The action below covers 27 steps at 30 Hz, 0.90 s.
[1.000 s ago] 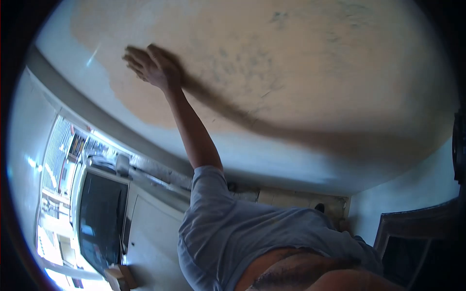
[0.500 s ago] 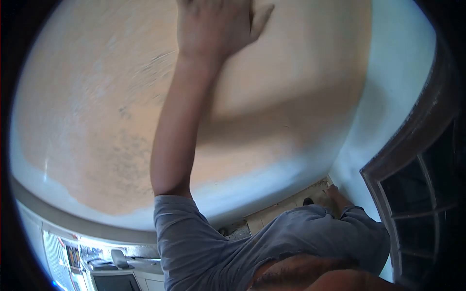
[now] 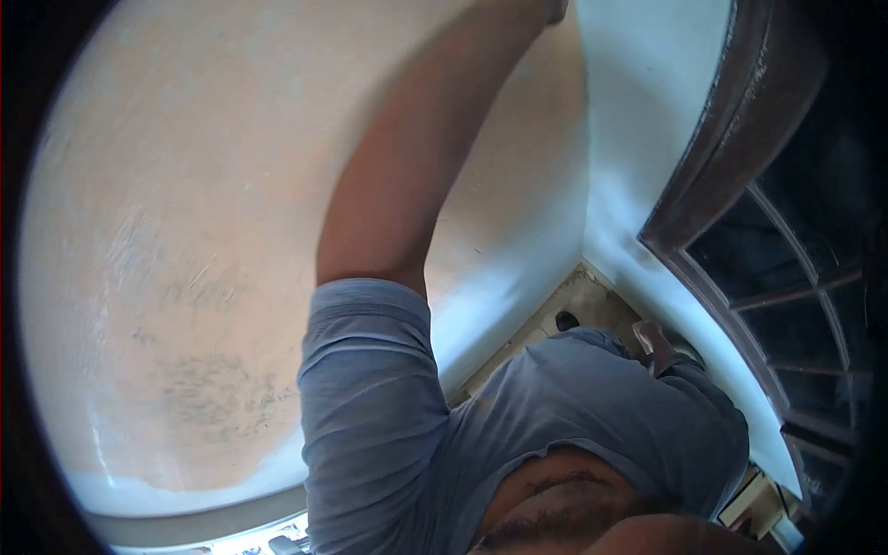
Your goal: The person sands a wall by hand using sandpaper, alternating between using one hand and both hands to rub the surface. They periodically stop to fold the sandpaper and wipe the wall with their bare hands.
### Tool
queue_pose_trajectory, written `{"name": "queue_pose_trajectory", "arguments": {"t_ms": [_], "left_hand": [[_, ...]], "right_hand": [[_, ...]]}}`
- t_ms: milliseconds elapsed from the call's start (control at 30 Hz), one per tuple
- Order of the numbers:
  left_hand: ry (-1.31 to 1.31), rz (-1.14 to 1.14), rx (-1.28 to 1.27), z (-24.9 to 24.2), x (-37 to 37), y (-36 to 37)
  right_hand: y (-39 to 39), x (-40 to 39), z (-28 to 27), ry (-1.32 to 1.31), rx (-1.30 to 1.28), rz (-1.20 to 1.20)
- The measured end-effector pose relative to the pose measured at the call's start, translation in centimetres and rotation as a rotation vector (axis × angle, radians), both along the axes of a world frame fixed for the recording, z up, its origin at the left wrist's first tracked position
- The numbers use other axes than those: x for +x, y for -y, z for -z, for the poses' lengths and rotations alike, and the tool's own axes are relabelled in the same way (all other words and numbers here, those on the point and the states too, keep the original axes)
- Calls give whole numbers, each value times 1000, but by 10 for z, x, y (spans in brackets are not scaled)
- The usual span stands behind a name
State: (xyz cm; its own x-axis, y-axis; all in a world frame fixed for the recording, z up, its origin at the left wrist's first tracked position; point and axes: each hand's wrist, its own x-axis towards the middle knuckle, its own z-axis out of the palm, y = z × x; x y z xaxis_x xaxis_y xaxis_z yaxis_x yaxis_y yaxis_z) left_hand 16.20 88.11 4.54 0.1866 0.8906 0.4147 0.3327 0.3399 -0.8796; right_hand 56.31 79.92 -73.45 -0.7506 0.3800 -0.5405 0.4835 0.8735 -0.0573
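Note:
My left arm reaches up along a wall (image 3: 250, 176) with worn peach and whitish paint. Only the edge of my left hand (image 3: 553, 9) shows at the top of the head view; its fingers are out of frame, so whether it holds anything is hidden. Low at my side, my right hand (image 3: 655, 344) is small in view, near the white side wall (image 3: 638, 120). Its fingers look curled, with a pale patch at them that I cannot make out.
A dark brown frame with glass panes (image 3: 768, 259) stands on the right. The two walls meet in a corner above a tiled floor (image 3: 583, 301), where a dark shoe (image 3: 567, 321) shows. Dark scuffs (image 3: 217, 393) mark the lower peach wall.
My left hand has moved up and to the right, mostly out of frame; before, it lay flat on the wall with the thumb spread. The view has turned toward the corner.

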Motion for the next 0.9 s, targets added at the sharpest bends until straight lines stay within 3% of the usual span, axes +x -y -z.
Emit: {"name": "queue_pose_trajectory", "arguments": {"t_ms": [100,167,367,500,567,600,633,700,767,800,867,900], "left_hand": [[115,-2,-80,92,0,1],[-24,-49,-147,167,-6,3],[-25,14,-474,313,-16,24],[-294,44,-311,425,-37,45],[108,113,-616,467,-36,77],[115,117,-634,487,-35,95],[727,25,-832,504,-34,111],[1980,-212,-1100,530,-27,137],[3232,-28,-867,511,0,161],[3743,430,-392,454,20,170],[3939,1075,-92,373,27,191],[3890,1219,-59,357,22,198]], "right_hand": [[25,13,-1,-10,-7,13],[38,15,-3,-24,-12,26],[63,12,9,53,-53,175],[81,35,9,-4,26,188],[97,55,17,42,80,130],[98,61,15,-6,35,278],[100,65,11,-53,-6,430],[107,66,-8,-127,-63,509],[106,65,-25,-186,-113,567],[103,59,-28,-89,-121,454],[93,54,-8,11,-129,326],[93,54,33,17,-116,308]]}}
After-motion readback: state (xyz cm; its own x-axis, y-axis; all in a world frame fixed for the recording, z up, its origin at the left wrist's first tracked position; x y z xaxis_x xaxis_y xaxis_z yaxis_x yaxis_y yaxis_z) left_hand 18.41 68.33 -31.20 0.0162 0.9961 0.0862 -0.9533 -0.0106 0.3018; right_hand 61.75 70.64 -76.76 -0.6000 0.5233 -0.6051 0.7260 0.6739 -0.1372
